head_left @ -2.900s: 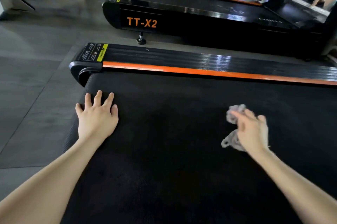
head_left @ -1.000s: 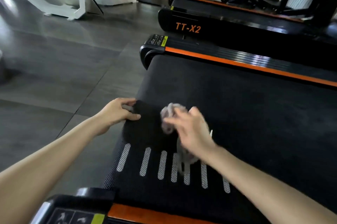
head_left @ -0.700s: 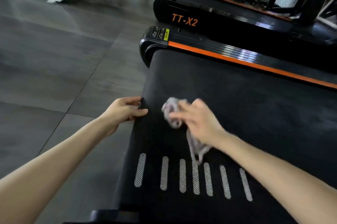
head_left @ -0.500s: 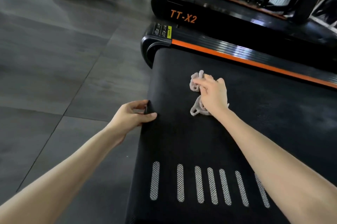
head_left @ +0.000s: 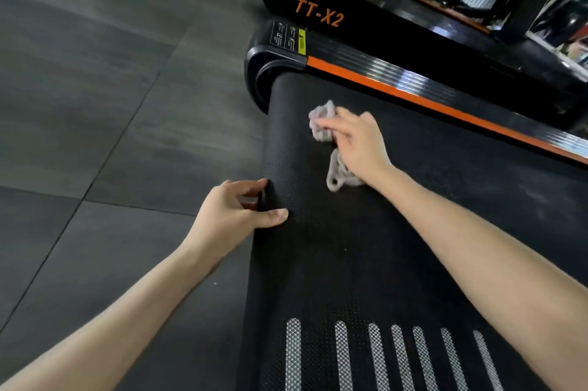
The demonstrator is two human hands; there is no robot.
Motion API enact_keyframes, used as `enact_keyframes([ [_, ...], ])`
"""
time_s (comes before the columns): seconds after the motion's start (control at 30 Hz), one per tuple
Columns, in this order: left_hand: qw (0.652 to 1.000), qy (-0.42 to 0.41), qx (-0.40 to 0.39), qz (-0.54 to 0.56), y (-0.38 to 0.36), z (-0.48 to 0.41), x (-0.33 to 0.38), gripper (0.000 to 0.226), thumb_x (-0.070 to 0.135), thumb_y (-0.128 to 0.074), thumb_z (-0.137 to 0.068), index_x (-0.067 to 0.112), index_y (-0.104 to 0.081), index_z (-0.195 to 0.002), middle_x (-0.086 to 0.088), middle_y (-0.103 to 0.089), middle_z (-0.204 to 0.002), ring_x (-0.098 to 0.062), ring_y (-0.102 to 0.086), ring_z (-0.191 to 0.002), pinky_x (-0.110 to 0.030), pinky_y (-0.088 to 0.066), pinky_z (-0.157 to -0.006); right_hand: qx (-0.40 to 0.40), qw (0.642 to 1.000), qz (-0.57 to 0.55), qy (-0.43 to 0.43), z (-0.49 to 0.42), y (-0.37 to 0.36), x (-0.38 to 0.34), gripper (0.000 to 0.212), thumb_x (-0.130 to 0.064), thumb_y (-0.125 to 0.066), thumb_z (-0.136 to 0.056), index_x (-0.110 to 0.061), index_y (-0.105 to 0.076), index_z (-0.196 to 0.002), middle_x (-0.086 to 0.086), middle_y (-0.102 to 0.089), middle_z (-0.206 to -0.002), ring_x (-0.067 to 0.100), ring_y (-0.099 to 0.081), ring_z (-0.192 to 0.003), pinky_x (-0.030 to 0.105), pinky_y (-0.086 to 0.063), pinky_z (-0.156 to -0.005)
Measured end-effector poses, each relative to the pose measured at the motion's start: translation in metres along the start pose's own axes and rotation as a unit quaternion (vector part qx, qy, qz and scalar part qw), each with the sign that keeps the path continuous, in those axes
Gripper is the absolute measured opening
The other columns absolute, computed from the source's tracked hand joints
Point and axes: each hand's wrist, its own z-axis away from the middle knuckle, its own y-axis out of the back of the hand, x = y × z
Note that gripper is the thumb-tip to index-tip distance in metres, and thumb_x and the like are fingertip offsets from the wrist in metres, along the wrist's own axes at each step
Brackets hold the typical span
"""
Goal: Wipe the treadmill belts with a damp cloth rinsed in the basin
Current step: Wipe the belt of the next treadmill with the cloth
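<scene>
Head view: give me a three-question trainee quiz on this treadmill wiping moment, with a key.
1. True or false: the left hand grips the end edge of the black textured treadmill belt.
2. Which hand is on the crumpled grey cloth? A. the right hand B. the left hand C. neither
3. Fill in: the orange lettering on the neighbouring black treadmill reads ____.
Key: 1 true; 2 A; 3 TT-X2.
</scene>
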Motion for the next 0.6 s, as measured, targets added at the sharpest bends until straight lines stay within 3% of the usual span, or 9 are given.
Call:
enact_keyframes([
  [0.1,1.0,-0.015,0.007,-0.009,0.0,-0.001,0.0,0.064,0.027,-0.091,-0.055,0.021,-0.067,-0.114,0.005,-0.063,-0.106,-0.003,-0.065,-0.089,-0.026,-0.051,-0.089,0.007,0.994,0.015,-0.108,-0.042,-0.018,0.006,0.042,-0.006,-0.041,-0.098,-0.029,-0.065,-0.121,-0.007,-0.057,-0.133,0.02,-0.036,-0.094,0.035,-0.04,-0.093],
  [0.17,1.0,-0.012,0.004,-0.009,0.0,-0.001,0.0,0.07,0.031,-0.091,-0.049,0.02,-0.068,-0.114,0.004,-0.064,-0.105,-0.004,-0.066,-0.089,-0.028,-0.053,-0.089,0.011,0.993,0.019,-0.117,-0.046,-0.019,-0.001,0.041,-0.006,-0.041,-0.097,-0.031,-0.066,-0.119,-0.008,-0.059,-0.127,0.02,-0.036,-0.093,0.041,-0.041,-0.093],
  [0.23,1.0,-0.005,0.001,-0.002,0.001,-0.002,-0.002,0.075,0.033,-0.093,-0.044,0.019,-0.068,-0.114,0.003,-0.065,-0.105,-0.007,-0.067,-0.091,-0.032,-0.053,-0.089,0.004,0.999,0.003,-0.046,-0.026,-0.013,-0.016,0.038,-0.008,-0.043,-0.096,-0.029,-0.069,-0.114,-0.004,-0.062,-0.118,0.021,-0.037,-0.085,0.042,-0.04,-0.085],
  [0.3,1.0,0.002,0.0,0.009,0.001,-0.005,-0.003,0.079,0.033,-0.093,-0.037,0.019,-0.069,-0.111,0.0,-0.063,-0.102,-0.011,-0.067,-0.092,-0.032,-0.054,-0.088,-0.007,0.997,-0.024,0.067,0.016,-0.001,-0.041,0.036,-0.01,-0.044,-0.093,-0.026,-0.071,-0.108,-0.001,-0.063,-0.114,0.021,-0.037,-0.075,0.036,-0.035,-0.074],
  [0.37,1.0,0.004,-0.005,0.001,0.001,-0.008,-0.003,0.077,0.036,-0.09,-0.036,0.019,-0.07,-0.108,-0.002,-0.058,-0.095,-0.013,-0.066,-0.091,-0.022,-0.051,-0.082,-0.045,0.985,-0.065,0.152,0.057,0.012,-0.062,0.038,-0.008,-0.044,-0.089,-0.026,-0.071,-0.109,-0.001,-0.06,-0.123,0.019,-0.032,-0.072,0.028,-0.031,-0.071],
  [0.5,0.999,0.001,-0.026,-0.037,0.003,-0.011,-0.001,0.08,0.037,-0.094,-0.037,0.018,-0.071,-0.111,0.0,-0.053,-0.091,-0.007,-0.06,-0.087,-0.007,-0.04,-0.066,-0.085,0.969,-0.09,0.212,0.05,0.014,-0.056,0.035,-0.007,-0.048,-0.09,-0.021,-0.071,-0.112,0.0,-0.058,-0.127,0.019,-0.033,-0.074,0.02,-0.033,-0.074],
  [0.6,0.999,0.003,-0.027,-0.04,0.004,-0.014,0.0,0.068,0.023,-0.091,-0.049,0.018,-0.069,-0.113,0.0,-0.057,-0.095,-0.008,-0.061,-0.088,-0.006,-0.04,-0.067,-0.062,0.98,-0.046,0.184,-0.015,-0.012,-0.037,0.034,-0.008,-0.048,-0.089,-0.019,-0.073,-0.109,0.005,-0.063,-0.124,0.019,-0.034,-0.073,0.028,-0.035,-0.074],
])
